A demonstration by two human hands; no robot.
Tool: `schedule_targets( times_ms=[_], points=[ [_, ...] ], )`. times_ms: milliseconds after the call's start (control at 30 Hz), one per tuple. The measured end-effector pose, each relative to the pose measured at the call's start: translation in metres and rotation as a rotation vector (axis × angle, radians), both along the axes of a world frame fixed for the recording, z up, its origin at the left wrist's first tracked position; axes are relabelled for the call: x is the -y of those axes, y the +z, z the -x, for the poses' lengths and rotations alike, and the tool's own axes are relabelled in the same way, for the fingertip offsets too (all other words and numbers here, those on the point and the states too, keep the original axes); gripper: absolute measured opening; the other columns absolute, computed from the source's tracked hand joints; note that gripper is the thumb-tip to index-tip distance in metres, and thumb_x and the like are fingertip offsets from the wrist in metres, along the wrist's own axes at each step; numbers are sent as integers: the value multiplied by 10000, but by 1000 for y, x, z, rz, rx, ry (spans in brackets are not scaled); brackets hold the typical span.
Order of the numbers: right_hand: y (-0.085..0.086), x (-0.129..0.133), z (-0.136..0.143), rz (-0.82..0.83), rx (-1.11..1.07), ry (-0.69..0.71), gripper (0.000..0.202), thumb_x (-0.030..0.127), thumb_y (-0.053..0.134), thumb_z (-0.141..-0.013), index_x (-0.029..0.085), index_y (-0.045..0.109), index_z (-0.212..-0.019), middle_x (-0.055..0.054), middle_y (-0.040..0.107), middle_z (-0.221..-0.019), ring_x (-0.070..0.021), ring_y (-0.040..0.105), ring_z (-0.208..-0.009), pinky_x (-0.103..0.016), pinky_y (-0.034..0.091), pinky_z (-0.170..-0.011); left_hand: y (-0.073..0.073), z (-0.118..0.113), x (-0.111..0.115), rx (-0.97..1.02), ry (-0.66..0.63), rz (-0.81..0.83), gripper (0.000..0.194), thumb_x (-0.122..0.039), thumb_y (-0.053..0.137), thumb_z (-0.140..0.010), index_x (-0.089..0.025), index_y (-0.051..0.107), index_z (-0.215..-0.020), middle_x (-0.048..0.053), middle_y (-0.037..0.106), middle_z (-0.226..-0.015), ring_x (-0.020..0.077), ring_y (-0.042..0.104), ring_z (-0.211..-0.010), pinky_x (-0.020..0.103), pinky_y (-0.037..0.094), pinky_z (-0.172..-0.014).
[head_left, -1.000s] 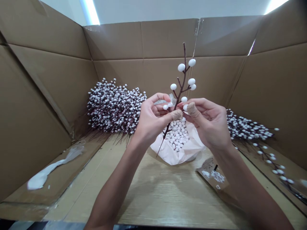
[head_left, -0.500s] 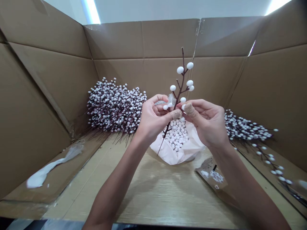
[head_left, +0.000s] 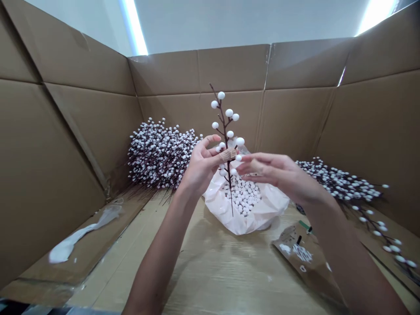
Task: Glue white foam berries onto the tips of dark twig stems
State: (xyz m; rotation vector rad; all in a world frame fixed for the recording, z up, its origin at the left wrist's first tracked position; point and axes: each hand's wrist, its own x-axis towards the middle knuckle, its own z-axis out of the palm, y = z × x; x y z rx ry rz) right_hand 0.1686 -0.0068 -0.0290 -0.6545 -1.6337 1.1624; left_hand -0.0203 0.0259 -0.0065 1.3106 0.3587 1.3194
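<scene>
My left hand [head_left: 205,162] pinches the dark brown stem of an artificial berry branch [head_left: 225,127], its thumb wrapped in a tan bandage. The branch stands nearly upright, with white berries along its side twigs and a bare tip at the top. My right hand [head_left: 275,173] is just right of the stem, fingers stretched out, nothing visibly held. Its fingertips are close to a white berry [head_left: 238,158] on the branch; whether they touch it I cannot tell. Below both hands, an open white plastic bag [head_left: 226,218] holds many loose white berries [head_left: 246,197].
A large pile of berry branches [head_left: 160,153] lies at the back left, a smaller one [head_left: 341,179] at the right. A brown cardboard piece [head_left: 305,258] with white smears is near my right forearm. Clear plastic [head_left: 88,229] lies left. Cardboard walls [head_left: 203,70] surround the table.
The branch has shifted left and turned more upright in my left hand. My right hand has let go of the berry by the stem, and its fingers have opened out.
</scene>
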Motion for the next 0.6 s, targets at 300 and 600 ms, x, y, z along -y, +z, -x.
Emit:
schedule_targets(
  times_ms=[300, 600],
  points=[
    [-18, -6, 32, 45, 410, 120, 306, 391, 698, -771, 132, 695, -933, -63, 712, -792, -152, 661, -715, -272, 535, -687, -1, 8, -16, 138, -79, 68, 421, -79, 755, -612, -147, 499, -939, 6, 662, -722, 98, 616, -595, 207, 473, -595],
    [-4, 2, 11, -72, 215, -88, 370, 394, 687, -798, 189, 654, -1104, -81, 707, -1033, -192, 673, -932, -322, 550, -820, -1, 8, -11, 9, 5, 61, 483, -93, 768, -581, -149, 499, -979, 36, 696, -713, 124, 642, -584, 193, 442, -540]
  ],
)
